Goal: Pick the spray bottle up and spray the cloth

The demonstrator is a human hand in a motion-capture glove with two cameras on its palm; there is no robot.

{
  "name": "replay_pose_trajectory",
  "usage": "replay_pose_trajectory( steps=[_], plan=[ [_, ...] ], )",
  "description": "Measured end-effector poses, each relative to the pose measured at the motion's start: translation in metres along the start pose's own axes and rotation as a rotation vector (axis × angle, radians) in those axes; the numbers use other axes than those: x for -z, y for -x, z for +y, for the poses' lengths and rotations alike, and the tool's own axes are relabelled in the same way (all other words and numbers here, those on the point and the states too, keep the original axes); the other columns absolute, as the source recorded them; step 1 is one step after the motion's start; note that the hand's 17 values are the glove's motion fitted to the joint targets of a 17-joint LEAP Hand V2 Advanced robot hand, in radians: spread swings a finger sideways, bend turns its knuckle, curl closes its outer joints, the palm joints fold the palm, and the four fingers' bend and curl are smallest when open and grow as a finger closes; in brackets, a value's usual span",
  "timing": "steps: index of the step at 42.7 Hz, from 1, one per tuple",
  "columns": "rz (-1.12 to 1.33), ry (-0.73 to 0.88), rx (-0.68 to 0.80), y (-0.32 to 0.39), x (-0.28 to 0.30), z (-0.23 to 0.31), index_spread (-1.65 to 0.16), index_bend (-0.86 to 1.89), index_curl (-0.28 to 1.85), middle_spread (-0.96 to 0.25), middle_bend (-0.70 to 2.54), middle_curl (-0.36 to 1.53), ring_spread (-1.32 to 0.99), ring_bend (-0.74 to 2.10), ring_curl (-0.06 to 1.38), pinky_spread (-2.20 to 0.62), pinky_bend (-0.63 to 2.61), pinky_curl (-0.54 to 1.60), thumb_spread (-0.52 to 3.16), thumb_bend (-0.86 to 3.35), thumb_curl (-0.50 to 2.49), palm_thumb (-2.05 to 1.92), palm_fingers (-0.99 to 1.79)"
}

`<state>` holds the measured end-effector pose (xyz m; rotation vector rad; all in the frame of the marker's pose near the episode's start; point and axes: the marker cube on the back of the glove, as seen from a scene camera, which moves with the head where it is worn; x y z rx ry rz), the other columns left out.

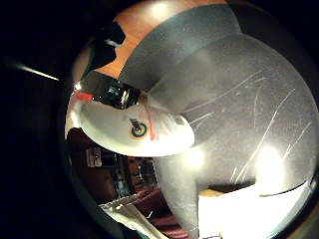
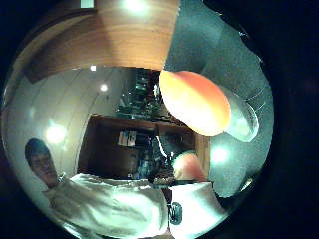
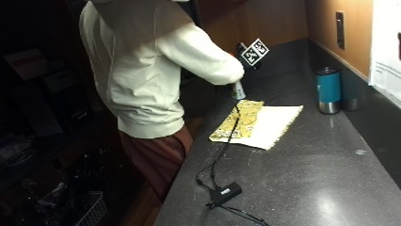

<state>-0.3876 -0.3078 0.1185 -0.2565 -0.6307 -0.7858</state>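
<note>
From the outside view, you stand at the dark counter [image 3: 300, 179]. Your right hand [image 3: 241, 54] is raised above the near left end of the cloth [image 3: 258, 123], and the white spray bottle [image 3: 238, 90] hangs below it, its base just above the counter beside the cloth. A blue tumbler [image 3: 327, 89] stands far right of the cloth, near the wall. In the little finger side view, the spray bottle [image 1: 137, 127] sits close to your palm over the counter [image 1: 239, 114], with the cloth [image 1: 249, 209] lying on it. In the thumb side view, a bare fingertip [image 2: 194, 102] is close to the camera. I cannot tell how your fingers are set.

A kitchen: dark stone countertop [image 3: 300, 179], wood-panelled wall [image 3: 325, 23], insulated tumbler [image 3: 327, 90].
</note>
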Motion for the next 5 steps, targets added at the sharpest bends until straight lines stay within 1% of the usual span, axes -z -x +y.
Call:
replay_pose_trajectory(
  steps=[1, 2, 5],
  plan=[
    [0.0, -0.067, 0.007, 0.0006, -0.0003, -0.0064, -0.33, 0.09, 0.21, -0.06, 0.21, 0.37, -0.08, 0.47, 0.36, 0.05, 0.42, 0.39, 0.86, -0.04, 0.46, 0.61, 0.42],
    [0.001, -0.097, 0.012, 0.0013, -0.0004, -0.0095, -0.33, 0.09, 0.2, -0.06, 0.2, 0.36, -0.08, 0.48, 0.36, 0.05, 0.42, 0.39, 0.86, -0.04, 0.46, 0.61, 0.41],
    [-0.001, -0.118, 0.012, 0.003, 0.0, -0.0106, -0.33, 0.09, 0.2, -0.06, 0.2, 0.37, -0.07, 0.48, 0.36, 0.05, 0.43, 0.39, 0.86, -0.04, 0.45, 0.61, 0.41]
  ],
)
